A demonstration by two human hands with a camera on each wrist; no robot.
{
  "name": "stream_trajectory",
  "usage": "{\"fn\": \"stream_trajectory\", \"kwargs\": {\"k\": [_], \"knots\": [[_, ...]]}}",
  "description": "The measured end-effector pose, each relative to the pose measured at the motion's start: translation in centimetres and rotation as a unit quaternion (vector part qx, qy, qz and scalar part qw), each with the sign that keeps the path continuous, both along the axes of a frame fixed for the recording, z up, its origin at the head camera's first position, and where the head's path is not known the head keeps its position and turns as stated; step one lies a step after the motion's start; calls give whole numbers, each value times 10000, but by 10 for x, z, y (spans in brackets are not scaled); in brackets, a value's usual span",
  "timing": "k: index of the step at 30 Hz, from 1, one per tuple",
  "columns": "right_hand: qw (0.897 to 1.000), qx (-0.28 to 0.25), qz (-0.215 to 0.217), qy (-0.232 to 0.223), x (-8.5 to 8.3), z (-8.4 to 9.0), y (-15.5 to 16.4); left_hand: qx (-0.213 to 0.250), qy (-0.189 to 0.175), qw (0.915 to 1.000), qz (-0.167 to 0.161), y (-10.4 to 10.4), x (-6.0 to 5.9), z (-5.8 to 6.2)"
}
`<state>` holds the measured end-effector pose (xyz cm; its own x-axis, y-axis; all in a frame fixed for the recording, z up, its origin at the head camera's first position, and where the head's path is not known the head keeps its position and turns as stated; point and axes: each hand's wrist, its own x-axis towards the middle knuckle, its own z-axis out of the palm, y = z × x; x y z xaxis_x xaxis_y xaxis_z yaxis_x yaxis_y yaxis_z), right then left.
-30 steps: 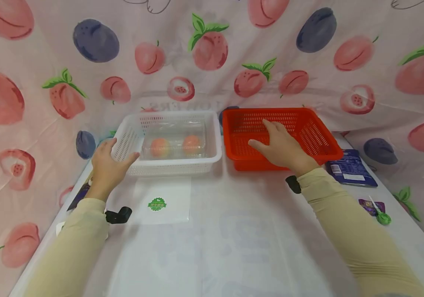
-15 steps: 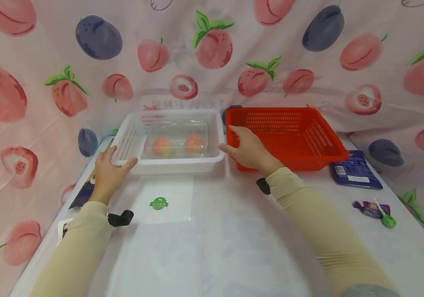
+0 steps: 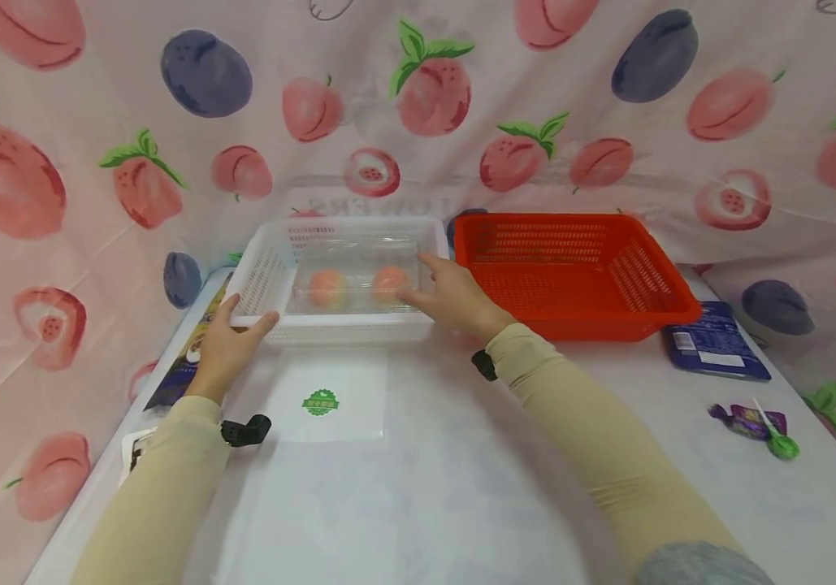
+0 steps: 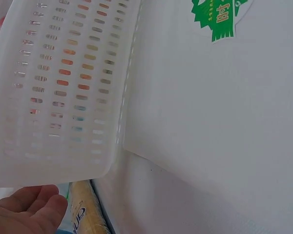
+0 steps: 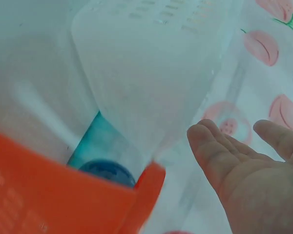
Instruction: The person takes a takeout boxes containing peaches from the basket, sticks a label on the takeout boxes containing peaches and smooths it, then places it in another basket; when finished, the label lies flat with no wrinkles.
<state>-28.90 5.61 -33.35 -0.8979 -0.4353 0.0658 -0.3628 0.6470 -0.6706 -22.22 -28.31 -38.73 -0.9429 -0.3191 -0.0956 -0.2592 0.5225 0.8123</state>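
A white perforated plastic basket stands at the back left of the table. Inside it lies a clear plastic clamshell box with two round orange-pink fruits. My left hand is at the basket's front left corner, thumb and fingers spread, fingertips right at the rim. In the left wrist view, that hand shows just beside the basket's end wall. Over the basket's right side reaches my right hand, its fingers overlapping the box's right end. The right wrist view shows this hand with extended fingers.
A red perforated basket stands right beside the white one. Farther right lie a blue packet, a purple-wrapped candy and a green lollipop. A white sheet with a green logo lies in front; a dark-and-yellow packet is at left.
My right hand has moved left from over the red basket to the white basket's right side. The left hand stays by the white basket's left corner, slightly lower. The baskets keep their places.
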Motion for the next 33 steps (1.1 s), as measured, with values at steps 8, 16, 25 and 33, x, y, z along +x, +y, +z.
{"fn": "stream_trajectory", "kwargs": {"k": [8, 16, 25, 33], "knots": [[9993, 117, -89, -351, -8, -2, -22, 73, 32, 9999, 68, -1, 0, -3], [9988, 426, -72, -242, -20, -6, -35, 210, -19, 9997, -85, -1, 1, 1], [9993, 103, 35, -361, -29, -12, -46, 334, -33, 9994, -122, -6, 2, -1], [9993, -182, -175, -266, -46, -21, -52, 251, -40, 9996, -96, -6, -1, -1]]}}
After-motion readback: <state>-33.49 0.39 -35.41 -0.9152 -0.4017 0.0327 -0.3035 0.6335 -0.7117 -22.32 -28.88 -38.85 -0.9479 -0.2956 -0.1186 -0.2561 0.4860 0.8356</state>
